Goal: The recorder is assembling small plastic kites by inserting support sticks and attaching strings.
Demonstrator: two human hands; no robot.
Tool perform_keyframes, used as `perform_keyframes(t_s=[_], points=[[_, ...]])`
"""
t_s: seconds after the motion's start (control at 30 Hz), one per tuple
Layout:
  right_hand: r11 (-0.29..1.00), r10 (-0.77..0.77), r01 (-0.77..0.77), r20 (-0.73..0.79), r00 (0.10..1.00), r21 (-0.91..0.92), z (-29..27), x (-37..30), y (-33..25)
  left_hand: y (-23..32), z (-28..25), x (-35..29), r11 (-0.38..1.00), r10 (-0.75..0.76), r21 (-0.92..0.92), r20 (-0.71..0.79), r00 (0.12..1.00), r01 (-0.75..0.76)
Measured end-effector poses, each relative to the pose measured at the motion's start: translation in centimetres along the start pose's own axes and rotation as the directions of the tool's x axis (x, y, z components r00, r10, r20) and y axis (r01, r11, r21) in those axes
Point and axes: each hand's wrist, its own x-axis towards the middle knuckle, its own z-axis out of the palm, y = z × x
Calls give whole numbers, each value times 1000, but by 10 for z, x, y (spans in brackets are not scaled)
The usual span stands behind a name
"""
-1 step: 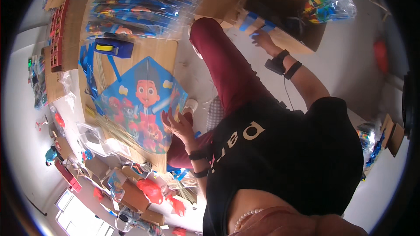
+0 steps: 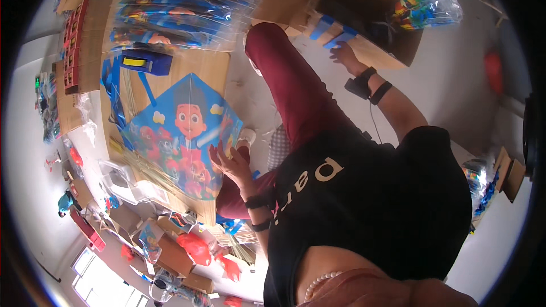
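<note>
A diamond-shaped blue kite (image 2: 191, 119), printed with cartoon figures, lies flat on the wooden table (image 2: 211, 68) at my left. My left hand (image 2: 232, 167) is at its lower right edge, fingers spread and nothing gripped. Farther off on the right, my right hand (image 2: 347, 58) is at an open cardboard box (image 2: 392, 59). Two blue strips (image 2: 322, 27) lie across its flap. The bent fingers of that hand meet the lower strip, seemingly pinching it; the exact contact is small and slightly blurred.
A blue tape dispenser (image 2: 147, 62) stands on the table, below a row of wrapped kites (image 2: 182, 8). Thin sticks (image 2: 151, 173) lie along the table's left side. A clear-wrapped colourful bundle (image 2: 426, 5) rests by the box. A white plastic chair (image 2: 122, 182) stands beyond the table.
My right hand has shifted slightly, and more of the lower blue strip shows past its fingers. My left hand and the kite look unchanged.
</note>
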Motion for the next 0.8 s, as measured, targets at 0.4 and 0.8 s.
perform_keyframes(t_s=[0.4, 0.8], points=[[922, 103, -123, 74, 992, 366, -29, 17, 27, -10, 3, 1, 999, 2, 36, 14, 1000, -2], [973, 179, -206, 223, 958, 103, -20, 3, 47, -16, 2, -2, 988, -127, -89, -22, 992, 124]])
